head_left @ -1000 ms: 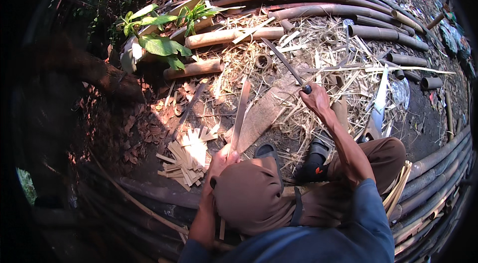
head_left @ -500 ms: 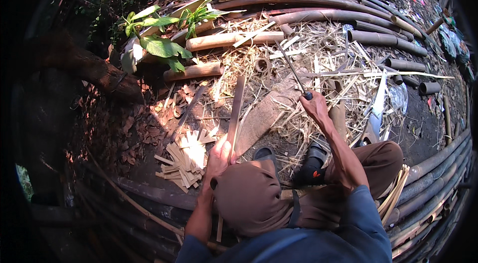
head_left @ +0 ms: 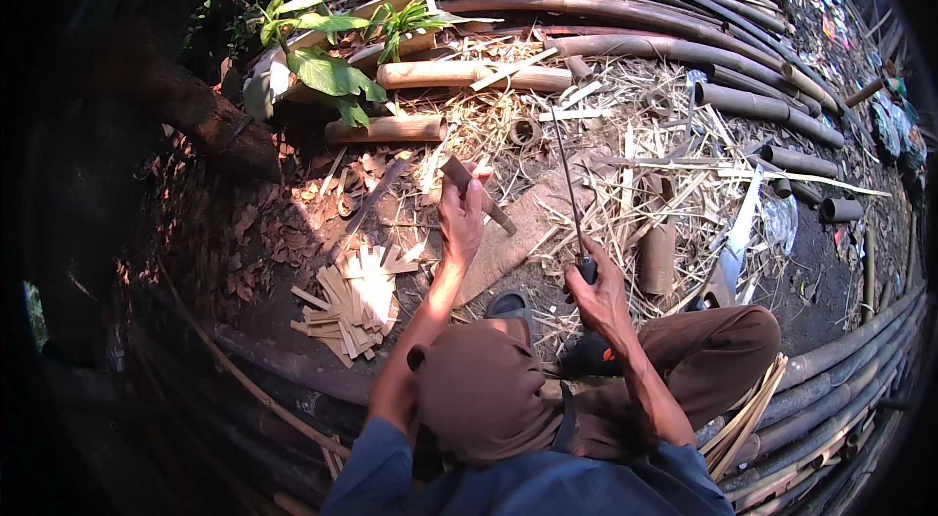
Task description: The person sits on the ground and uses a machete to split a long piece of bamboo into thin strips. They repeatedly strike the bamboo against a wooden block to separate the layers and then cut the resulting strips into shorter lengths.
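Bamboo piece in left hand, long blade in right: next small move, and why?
Probably bring the long thin blade across to meet the short brown bamboo piece. The left hand holds that piece up at an angle, while the right hand grips the dark handle with the blade pointing up and away, clear of it. The two are apart, so no cut can start yet.

Brown bamboo piece (head_left: 469,186) tilted in left hand (head_left: 459,223); long thin blade (head_left: 569,186) upright in right hand (head_left: 598,296).
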